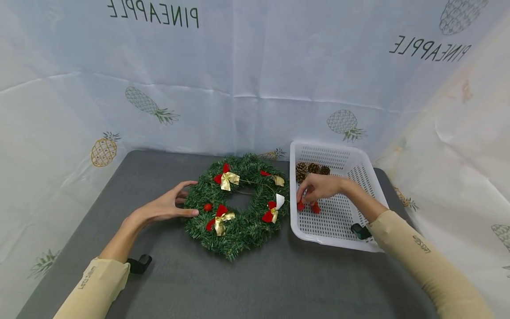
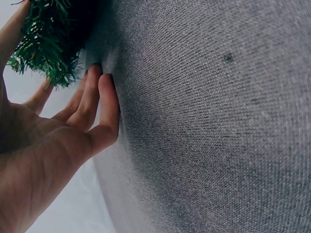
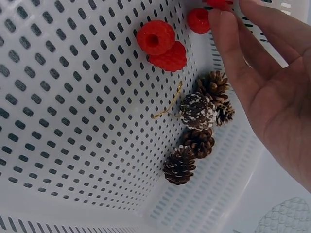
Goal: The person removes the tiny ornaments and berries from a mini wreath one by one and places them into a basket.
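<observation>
A green wreath (image 1: 239, 239) with red and gold bows and one red berry (image 1: 207, 207) lies on the grey table. My left hand (image 1: 169, 206) rests at its left edge, thumb and index finger spread against the needles, the other fingers loosely bent near the tabletop. Inside the white basket (image 1: 332, 243), my right hand (image 1: 320, 186) pinches a red raspberry ornament (image 3: 218, 4), mostly hidden by the fingertips. Another raspberry ornament (image 3: 198, 21) sits right beside those fingers, and two more touch each other, one being the nearer raspberry (image 3: 155, 37).
Several pine cones (image 3: 179, 166) lie in the basket's far left corner, one with white flecks and a gold cord (image 3: 167, 112). The basket's left wall stands close to the wreath's right side. A pineapple-print cloth (image 1: 259, 119) hangs behind the table.
</observation>
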### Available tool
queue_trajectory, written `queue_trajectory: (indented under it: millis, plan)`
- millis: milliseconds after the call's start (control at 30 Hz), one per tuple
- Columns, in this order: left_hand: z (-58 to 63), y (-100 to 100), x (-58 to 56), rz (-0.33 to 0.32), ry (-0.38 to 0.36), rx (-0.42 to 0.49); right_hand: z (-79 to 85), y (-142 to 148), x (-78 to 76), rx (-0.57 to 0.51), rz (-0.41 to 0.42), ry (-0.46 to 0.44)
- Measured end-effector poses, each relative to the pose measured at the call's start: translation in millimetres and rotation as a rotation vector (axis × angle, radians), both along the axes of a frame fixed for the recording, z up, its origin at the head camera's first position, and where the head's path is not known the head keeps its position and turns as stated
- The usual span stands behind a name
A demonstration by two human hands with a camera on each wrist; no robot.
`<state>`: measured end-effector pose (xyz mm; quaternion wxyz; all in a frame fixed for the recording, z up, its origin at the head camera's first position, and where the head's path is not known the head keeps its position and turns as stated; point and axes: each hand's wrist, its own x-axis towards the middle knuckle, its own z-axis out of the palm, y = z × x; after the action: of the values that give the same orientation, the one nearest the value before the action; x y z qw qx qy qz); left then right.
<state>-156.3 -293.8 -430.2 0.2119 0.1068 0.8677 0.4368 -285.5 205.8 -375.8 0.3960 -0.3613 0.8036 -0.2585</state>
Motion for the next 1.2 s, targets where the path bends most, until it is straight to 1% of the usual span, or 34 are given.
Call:
queue_trajectory:
  millis: [200,333,500,733,1000,1100,1200]
  plan:
    - [-2.5,0,0.0,0.004,0.0,0.003,1.6,1,0.2,-0.032,-0.016,0.014]
    - [-3.6,-1,0.5,0.001,0.001,0.005,6.0,4,-0.6,-0.056,-0.03,0.036]
    - [-2.5,-1,1.1,-0.005,0.003,0.009,17.5,7,-1.9,-0.093,-0.047,0.058]
    - [-0.5,-1,0.3,-0.003,0.001,0.016,36.3,9,-3.1,-0.136,-0.073,0.125]
    - [-2.2,-1,0.0,0.003,0.0,0.014,50.8,5,-1.1,-0.166,-0.091,0.124]
    - [-2.1,-2,0.0,-0.001,0.005,0.015,54.8,0,0.0,-0.176,-0.099,0.136]
    - [-1.6,-1,0.0,-0.002,0.006,0.016,57.3,-5,1.2,-0.188,-0.102,0.127]
